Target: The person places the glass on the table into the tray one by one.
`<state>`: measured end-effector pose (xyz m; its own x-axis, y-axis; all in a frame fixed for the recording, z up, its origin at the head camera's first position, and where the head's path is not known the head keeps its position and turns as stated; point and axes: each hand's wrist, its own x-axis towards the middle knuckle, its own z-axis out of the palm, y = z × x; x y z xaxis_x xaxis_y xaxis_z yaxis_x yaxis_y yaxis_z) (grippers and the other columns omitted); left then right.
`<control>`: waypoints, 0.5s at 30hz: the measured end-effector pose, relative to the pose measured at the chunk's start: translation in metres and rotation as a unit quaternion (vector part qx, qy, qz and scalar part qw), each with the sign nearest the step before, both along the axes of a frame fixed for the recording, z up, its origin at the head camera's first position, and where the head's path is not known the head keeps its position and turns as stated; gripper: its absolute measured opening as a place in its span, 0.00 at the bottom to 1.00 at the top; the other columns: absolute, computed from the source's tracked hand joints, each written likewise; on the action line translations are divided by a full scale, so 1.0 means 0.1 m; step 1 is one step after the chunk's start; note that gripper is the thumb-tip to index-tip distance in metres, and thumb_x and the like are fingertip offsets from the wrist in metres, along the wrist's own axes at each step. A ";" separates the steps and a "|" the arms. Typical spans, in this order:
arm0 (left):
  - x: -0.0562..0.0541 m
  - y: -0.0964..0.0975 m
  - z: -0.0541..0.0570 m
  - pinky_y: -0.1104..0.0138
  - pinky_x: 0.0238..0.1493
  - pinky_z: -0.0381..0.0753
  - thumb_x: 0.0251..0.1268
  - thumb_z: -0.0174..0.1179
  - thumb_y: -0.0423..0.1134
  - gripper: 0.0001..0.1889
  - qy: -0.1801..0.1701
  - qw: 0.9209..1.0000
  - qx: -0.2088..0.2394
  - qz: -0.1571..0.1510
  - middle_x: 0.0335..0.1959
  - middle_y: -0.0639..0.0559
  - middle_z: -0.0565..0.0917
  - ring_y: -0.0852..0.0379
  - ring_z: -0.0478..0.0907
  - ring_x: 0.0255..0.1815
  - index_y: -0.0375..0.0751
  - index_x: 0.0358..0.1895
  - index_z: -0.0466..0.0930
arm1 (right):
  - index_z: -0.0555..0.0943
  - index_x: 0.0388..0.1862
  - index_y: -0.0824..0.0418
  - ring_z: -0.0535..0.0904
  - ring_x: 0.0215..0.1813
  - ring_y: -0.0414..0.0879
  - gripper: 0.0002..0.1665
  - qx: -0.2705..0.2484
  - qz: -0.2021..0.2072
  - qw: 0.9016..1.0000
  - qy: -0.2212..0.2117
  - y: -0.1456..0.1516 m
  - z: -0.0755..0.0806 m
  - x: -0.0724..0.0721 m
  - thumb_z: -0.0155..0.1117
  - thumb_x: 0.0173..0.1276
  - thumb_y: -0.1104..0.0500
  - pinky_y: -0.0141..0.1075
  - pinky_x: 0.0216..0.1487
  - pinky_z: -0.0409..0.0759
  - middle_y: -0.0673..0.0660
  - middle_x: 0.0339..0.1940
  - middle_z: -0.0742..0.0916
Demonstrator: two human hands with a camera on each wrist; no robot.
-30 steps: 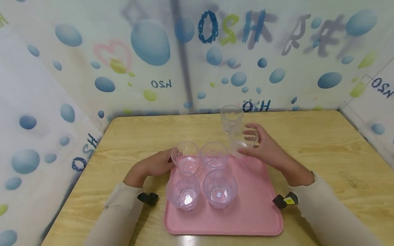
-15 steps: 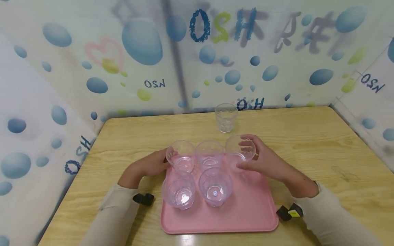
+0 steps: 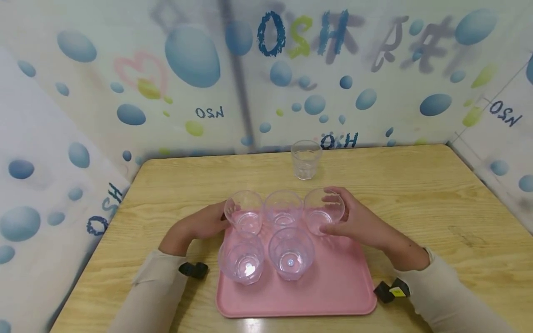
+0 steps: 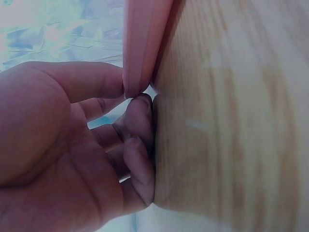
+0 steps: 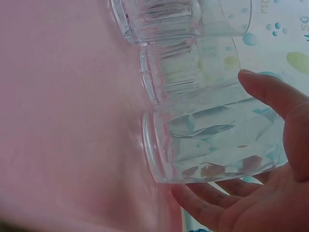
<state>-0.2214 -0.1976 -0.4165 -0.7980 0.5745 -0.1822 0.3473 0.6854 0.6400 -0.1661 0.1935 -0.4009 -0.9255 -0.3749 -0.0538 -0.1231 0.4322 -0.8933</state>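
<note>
A pink tray [image 3: 337,289] lies on the wooden table, bearing clear cups in a back row and a front row. My right hand [image 3: 360,224] holds a faceted clear cup [image 5: 217,140] at the right end of the back row, thumb on one side and fingers around the other; its base is on the tray. Beside it stand a middle cup [image 3: 284,210] and a left cup [image 3: 244,212]. Two more, a front left cup [image 3: 242,259] and a front right cup [image 3: 291,254], sit nearer. My left hand [image 3: 204,223] pinches the tray's edge [image 4: 141,48] at the left.
One more clear cup [image 3: 306,159] stands on the table [image 3: 416,185] behind the tray, near the back edge. A patterned wall [image 3: 266,101] rises right behind the table. Bare tray surface shows at the front right.
My right hand has brought its cup nearer and set it down at the right end of the tray's back row. The left hand has stayed at the tray's edge.
</note>
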 end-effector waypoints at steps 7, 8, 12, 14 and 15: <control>-0.01 0.01 0.02 0.45 0.70 0.70 0.78 0.53 0.45 0.19 -0.002 1.000 0.003 -0.001 0.61 0.42 0.79 0.43 0.73 0.67 0.39 0.64 0.73 | 0.54 0.78 0.56 0.70 0.71 0.64 0.54 0.011 -0.001 1.000 0.004 0.01 0.02 0.00 0.77 0.60 0.52 0.55 0.63 0.77 0.66 0.73 0.70; 0.00 0.01 0.02 0.45 0.69 0.70 0.78 0.53 0.45 0.19 -0.002 1.000 0.003 -0.001 0.61 0.42 0.79 0.43 0.73 0.67 0.39 0.64 0.73 | 0.53 0.78 0.56 0.70 0.71 0.64 0.55 0.014 -0.001 1.000 0.005 0.01 0.02 0.00 0.76 0.60 0.52 0.55 0.62 0.77 0.66 0.73 0.71; 0.00 0.01 0.02 0.45 0.70 0.70 0.78 0.53 0.45 0.20 0.000 1.000 0.002 -0.001 0.62 0.42 0.79 0.43 0.73 0.68 0.39 0.65 0.72 | 0.49 0.80 0.52 0.69 0.72 0.65 0.58 0.017 0.006 1.000 -0.002 0.03 0.01 -0.01 0.76 0.61 0.51 0.55 0.62 0.78 0.66 0.74 0.70; 0.00 0.02 0.01 0.45 0.70 0.70 0.77 0.53 0.45 0.20 -0.004 1.000 0.005 0.001 0.62 0.42 0.79 0.43 0.73 0.68 0.40 0.64 0.72 | 0.49 0.81 0.49 0.68 0.73 0.66 0.55 0.020 0.011 1.000 -0.013 0.04 0.01 -0.01 0.73 0.64 0.49 0.56 0.63 0.77 0.64 0.75 0.69; 0.00 0.02 0.00 0.45 0.70 0.70 0.77 0.53 0.45 0.19 -0.006 1.000 0.007 0.001 0.61 0.43 0.79 0.44 0.73 0.68 0.40 0.64 0.73 | 0.49 0.81 0.48 0.67 0.73 0.67 0.53 0.022 0.013 1.000 -0.017 0.06 0.02 -0.02 0.70 0.67 0.48 0.58 0.64 0.77 0.64 0.75 0.68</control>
<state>-0.2213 -0.1958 -0.4161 -0.7969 0.5755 -0.1836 0.3382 0.6769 0.6537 -0.1676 0.1993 -0.3993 -0.9126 -0.3959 -0.1022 -0.1046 0.4677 -0.8777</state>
